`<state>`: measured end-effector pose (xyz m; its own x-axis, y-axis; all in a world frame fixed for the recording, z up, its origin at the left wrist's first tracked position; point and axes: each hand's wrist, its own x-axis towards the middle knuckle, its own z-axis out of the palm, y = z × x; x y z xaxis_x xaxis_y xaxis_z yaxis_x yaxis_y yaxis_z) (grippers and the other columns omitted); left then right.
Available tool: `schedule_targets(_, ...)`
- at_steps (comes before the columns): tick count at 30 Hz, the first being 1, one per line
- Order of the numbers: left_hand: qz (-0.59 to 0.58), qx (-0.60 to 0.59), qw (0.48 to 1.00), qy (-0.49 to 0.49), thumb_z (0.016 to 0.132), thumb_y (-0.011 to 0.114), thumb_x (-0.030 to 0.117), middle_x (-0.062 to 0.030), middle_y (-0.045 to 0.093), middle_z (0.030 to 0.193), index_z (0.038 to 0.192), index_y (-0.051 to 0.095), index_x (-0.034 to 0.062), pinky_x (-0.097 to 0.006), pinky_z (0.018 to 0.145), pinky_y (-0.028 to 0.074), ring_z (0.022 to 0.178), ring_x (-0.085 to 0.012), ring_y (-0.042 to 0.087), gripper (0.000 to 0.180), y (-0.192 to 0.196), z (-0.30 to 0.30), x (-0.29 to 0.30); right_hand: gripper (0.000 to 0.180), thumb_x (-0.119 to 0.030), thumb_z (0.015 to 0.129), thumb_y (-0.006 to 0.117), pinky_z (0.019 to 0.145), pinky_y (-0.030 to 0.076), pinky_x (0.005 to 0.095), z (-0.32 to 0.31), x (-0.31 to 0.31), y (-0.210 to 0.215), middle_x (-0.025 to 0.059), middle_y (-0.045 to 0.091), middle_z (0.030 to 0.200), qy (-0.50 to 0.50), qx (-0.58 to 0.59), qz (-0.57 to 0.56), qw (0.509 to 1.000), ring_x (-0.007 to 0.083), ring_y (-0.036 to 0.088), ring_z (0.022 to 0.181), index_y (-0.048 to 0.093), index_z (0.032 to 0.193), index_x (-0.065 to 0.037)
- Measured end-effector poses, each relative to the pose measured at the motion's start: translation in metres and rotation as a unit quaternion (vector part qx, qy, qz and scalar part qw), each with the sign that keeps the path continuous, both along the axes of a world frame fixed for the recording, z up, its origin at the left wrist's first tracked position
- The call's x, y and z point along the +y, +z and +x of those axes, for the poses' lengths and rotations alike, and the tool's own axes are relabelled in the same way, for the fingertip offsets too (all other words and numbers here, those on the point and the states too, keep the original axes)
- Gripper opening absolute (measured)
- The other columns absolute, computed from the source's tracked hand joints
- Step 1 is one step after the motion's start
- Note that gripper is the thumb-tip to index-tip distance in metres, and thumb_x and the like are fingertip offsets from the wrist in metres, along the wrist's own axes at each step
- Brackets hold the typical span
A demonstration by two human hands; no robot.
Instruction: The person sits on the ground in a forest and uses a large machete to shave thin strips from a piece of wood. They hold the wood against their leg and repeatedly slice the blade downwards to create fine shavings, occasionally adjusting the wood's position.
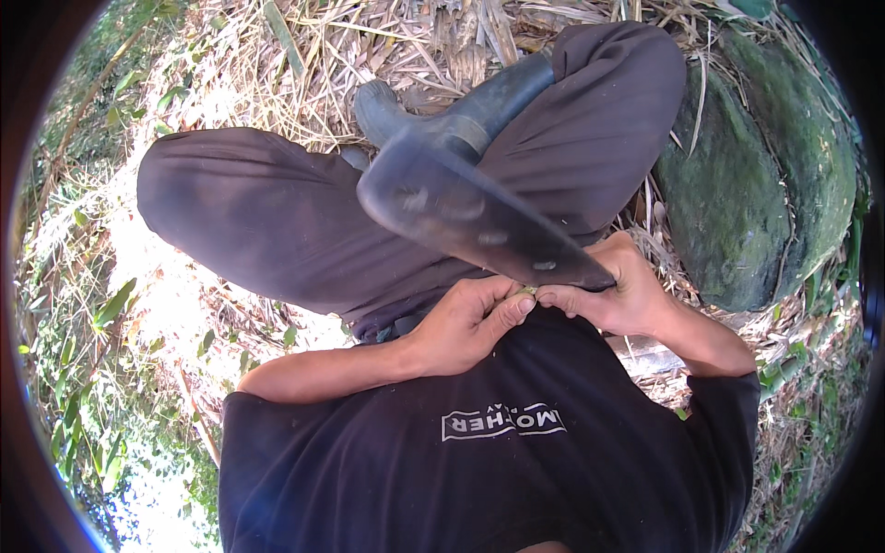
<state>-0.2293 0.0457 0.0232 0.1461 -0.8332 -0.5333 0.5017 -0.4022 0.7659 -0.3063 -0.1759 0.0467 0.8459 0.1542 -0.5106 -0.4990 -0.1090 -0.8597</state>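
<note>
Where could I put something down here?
The mossy rock, bordered by the right knee and right forearm, looks mostly bare. The lap is crowded: the left hand and right hand come together there, beside a dark blade.

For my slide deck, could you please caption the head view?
Seated person outdoors, right hand holding a broad dark blade, left hand pinching a tiny greenish piece beside it.

The blade (461,207) is dark grey with pale smudges, shirt (396,461) black with white print (502,423), trousers (249,217) brownish-grey, boots (505,100) blue-grey, rock (724,189) mottled green.
</note>
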Motion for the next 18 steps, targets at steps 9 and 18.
schedule_targets(9,-0.003,0.007,1.000,0.008,0.105,0.050,0.035,0.0037,0.043,0.067,0.090,0.058,0.0006,-0.028,0.058,0.036,0.065,-0.0059,0.037,0.039,0.003,0.000,-0.004,0.025,-0.021,0.092,0.072,0.050,0.045,0.0253,-0.001,0.000,-0.004,0.0036,0.068,0.064,-0.040,0.207,0.115,0.971,0.0069,0.059,0.052,0.073,0.076,-0.001)
schedule_targets(18,0.015,0.017,1.000,0.011,0.105,0.051,0.032,0.0028,0.042,0.067,0.092,0.059,-0.0004,-0.029,0.057,0.037,0.065,-0.0065,0.037,0.036,0.008,0.000,-0.007,0.021,-0.016,0.090,0.074,0.050,0.046,0.0254,0.003,0.002,0.002,0.0045,0.067,0.063,-0.071,0.201,0.110,0.971,0.0062,0.061,0.056,0.072,0.076,0.000)
